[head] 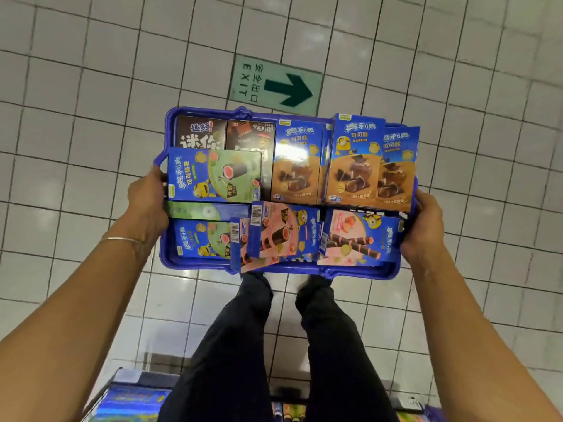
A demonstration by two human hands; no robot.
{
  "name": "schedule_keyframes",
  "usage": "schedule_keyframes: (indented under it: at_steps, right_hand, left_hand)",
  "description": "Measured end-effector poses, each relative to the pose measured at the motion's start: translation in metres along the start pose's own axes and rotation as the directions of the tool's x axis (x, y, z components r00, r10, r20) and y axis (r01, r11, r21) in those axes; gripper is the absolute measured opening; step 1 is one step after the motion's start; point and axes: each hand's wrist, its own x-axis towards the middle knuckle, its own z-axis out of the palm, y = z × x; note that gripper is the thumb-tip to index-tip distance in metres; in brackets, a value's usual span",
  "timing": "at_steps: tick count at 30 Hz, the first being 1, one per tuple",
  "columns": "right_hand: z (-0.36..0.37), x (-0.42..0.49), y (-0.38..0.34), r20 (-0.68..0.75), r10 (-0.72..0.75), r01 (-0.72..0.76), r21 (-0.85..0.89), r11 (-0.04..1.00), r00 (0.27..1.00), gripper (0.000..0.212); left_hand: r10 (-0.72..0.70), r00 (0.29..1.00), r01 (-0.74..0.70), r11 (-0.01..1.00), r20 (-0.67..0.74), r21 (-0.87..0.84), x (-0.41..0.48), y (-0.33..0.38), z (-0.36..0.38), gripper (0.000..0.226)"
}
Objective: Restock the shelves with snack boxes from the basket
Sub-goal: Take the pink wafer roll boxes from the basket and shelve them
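Wide tiled floor (91, 117) below us, a green exit sign (274, 86) set into it with its arrow pointing to the right. At the bottom edge there is a sliver of shelf (131, 400) with blue packs, too blurred to read.

Now the basket (350, 271), blue plastic and carried level over the person's dark trouser legs (228, 345). Its long axis runs side to side across the body. I'd say that is why there is one grip at each short end: the load sits balanced and nothing slides.

It is packed full. The brown cocoa boxes (353, 166) fill the far right, with long axes pointing away from the carrier and tops towards the sign. Dark boxes (201, 132) are tucked into the far left corner. A green box (213, 175) lies across them, its long axis side to side. Nearest the body, the pink boxes (274, 236) sit skewed and overlapping, barcodes up. They look loosest, and easiest to take first.

The left grip (149, 196) is closed on the basket's left rim, fingers curled over the edge, with a thin bracelet (122, 240) at the wrist. The right grip (423, 226) is clamped round the right end wall, fingertips hidden behind it.

No box has been taken out; I'd say this is the carrying stage.
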Motion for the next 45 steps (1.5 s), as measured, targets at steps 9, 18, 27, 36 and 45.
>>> schedule_keyframes:
  at_steps: [9, 18, 27, 36, 45]
  right_hand:
    - [0.117, -0.103, -0.159, -0.065, -0.153, 0.153, -0.009, 0.988, 0.986, 0.039]
    - [0.291, -0.054, -0.31, -0.036, -0.176, 0.177, 0.026, 0.984, 0.984, 0.052]
    - [0.457, -0.025, -0.488, -0.037, -0.227, 0.229, 0.053, 0.972, 0.973, 0.036]
    - [0.636, 0.045, -0.618, -0.084, -0.229, 0.236, 0.09, 0.968, 0.97, 0.028]
    - [0.793, 0.116, -0.745, -0.183, -0.197, 0.21, 0.053, 0.976, 0.963, 0.026]
  left_hand:
    - [0.162, 0.987, -0.159, 0.981, 0.019, -0.108, -0.068, 0.208, -0.055, 0.029]
    - [0.216, 0.976, -0.216, 0.975, 0.008, -0.053, -0.006, 0.414, -0.028, 0.031]
    - [0.339, 0.94, -0.342, 0.933, -0.04, -0.112, 0.056, 0.637, 0.022, 0.057]
    - [0.338, 0.941, -0.332, 0.925, 0.0, -0.182, 0.178, 0.833, 0.102, 0.034]
    - [0.263, 0.964, -0.256, 0.956, 0.031, -0.145, 0.271, 1.036, 0.188, 0.03]
